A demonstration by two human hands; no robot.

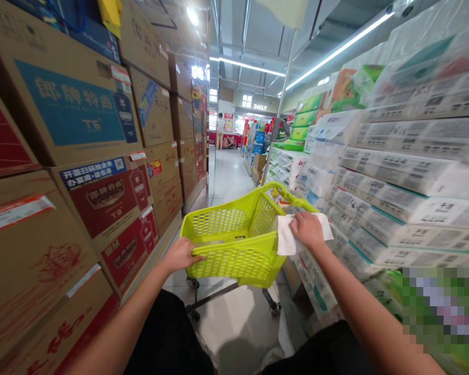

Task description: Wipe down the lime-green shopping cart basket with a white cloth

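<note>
A yellow-green shopping cart [226, 255] stands sideways across the aisle in front of me, its basket showing no goods inside. My left hand [183, 255] grips the basket's rim at its left corner, fingers curled over the edge. At the cart's right end, beside the handle, my right hand [308, 229] presses a white cloth [287, 237] against the rim. The cloth drapes over the corner and sticks out to both sides of the hand. My right fingers are bent on the cloth and partly hidden.
Stacked cardboard cartons [74, 109] line the left side close by. On the right rise piles of wrapped tissue packs [414, 182]. A metal pole [283, 99] stands beyond the cart. Far down the tiled aisle [229, 172] is a person [220, 130].
</note>
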